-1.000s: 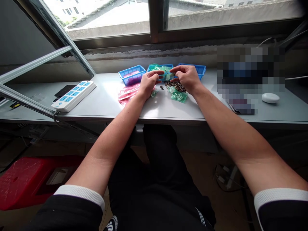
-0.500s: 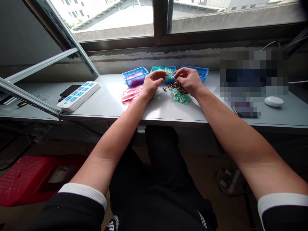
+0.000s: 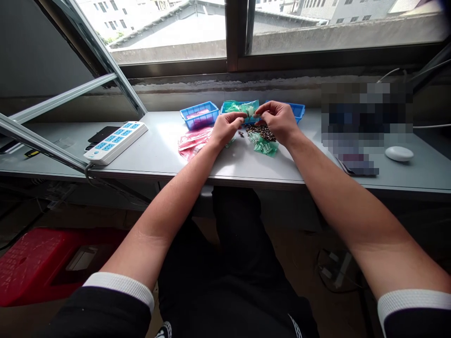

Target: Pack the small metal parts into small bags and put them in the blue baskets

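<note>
Surface (image 3: pixel 158 155): grey, set below a window, with the goods gathered at its far middle, within reach of both arms.

Power strip (image 3: pixel 115 142): white with blue sockets, laid at the left, well apart from the work.

Trays (image 3: pixel 199 114): three blue ones lined along the far edge, apparently kept as bins; pink packets are seen in the left one, green in the middle one.

Pink bags (image 3: pixel 193 141): heaped just left of the left hand.

Green bags (image 3: pixel 265 145): stacked near the right hand, beside a pile of small dark parts (image 3: pixel 262 132).

Left hand (image 3: pixel 225 128) and right hand (image 3: pixel 278 119): brought together, each pinched shut on one end of a small green bag (image 3: pixel 249 111), held above the surface before the middle tray.
</note>
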Demonstrator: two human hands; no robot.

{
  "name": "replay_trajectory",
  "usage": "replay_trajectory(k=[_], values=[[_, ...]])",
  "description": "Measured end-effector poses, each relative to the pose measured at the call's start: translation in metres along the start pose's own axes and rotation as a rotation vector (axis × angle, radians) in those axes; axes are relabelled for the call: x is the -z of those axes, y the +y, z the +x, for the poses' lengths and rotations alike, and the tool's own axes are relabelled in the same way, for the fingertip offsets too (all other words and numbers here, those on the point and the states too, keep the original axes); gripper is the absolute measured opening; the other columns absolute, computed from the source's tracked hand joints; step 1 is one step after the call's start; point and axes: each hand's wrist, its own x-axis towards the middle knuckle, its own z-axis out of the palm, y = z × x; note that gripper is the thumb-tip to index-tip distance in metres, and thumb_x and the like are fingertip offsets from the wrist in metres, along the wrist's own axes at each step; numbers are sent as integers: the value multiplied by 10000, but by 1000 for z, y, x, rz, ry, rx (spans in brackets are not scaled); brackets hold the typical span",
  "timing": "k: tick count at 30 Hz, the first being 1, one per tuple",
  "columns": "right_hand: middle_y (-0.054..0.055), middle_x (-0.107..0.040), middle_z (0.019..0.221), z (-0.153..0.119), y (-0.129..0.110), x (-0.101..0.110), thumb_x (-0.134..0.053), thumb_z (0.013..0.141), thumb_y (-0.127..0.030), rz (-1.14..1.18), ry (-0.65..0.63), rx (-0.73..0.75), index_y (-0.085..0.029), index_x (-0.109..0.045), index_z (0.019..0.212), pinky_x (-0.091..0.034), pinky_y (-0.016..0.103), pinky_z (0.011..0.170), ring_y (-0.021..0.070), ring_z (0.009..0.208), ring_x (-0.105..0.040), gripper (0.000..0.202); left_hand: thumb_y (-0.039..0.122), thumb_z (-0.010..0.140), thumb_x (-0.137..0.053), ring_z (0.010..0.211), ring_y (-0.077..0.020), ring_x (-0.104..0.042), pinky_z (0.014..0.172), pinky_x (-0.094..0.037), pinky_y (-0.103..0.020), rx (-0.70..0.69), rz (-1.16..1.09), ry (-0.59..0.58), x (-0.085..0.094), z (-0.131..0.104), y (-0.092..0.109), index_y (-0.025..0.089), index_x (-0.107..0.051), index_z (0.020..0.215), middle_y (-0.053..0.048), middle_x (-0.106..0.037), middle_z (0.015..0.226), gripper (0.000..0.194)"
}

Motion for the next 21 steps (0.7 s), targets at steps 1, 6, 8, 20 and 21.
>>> replay_trajectory(k=[1, 6, 8, 20, 21], values=[[66, -873, 1086, -3, -3, -1, -862, 1039, -108, 20, -35, 2, -282, -809, 900, -835, 514, 1096, 271, 1088, -875, 229, 370, 1094, -937, 1200, -281, -925, 1110, -755, -434, -10, 3, -19, 0, -1, 3, 208, -983, 1187, -102, -991, 1264, 193], [74, -886, 1108, -7, -7, -3, -884, 1003, -155, 58, -125, 2, -283, -795, 927, -835, 527, 1098, 299, 1166, -881, 174, 756, 1013, -1050, 1070, -282, -899, 995, -742, -393, -26, 5, -74, -1, 2, -2, 211, -904, 945, -64, -895, 974, 568], [71, -887, 1131, -4, -3, -2, -880, 988, -162, 30, -79, -1, -293, -810, 1000, -836, 497, 1061, 294, 1168, -874, 149, 750, 1066, -993, 1085, -268, -893, 954, -750, -377, -25, -24, -38, -1, 7, -10, 209, -924, 988, -89, -919, 1106, 551], [70, -888, 1134, -1, 3, -2, -960, 1025, -370, -67, -70, -84, -353, -669, 1186, -835, 542, 863, 354, 1097, -918, 333, 575, 1219, -879, 1243, -317, -960, 1223, -778, -582, 65, -91, 63, 2, 18, -34, 290, -616, 1484, -153, -925, 1376, 469], [74, -891, 1131, -1, 3, -2, -957, 1029, -378, -69, -58, -81, -353, -657, 1168, -833, 539, 858, 355, 1104, -918, 332, 582, 1239, -844, 1271, -322, -955, 1244, -767, -587, 54, -77, 81, 2, 19, -36, 294, -609, 1484, -155, -914, 1387, 445]])
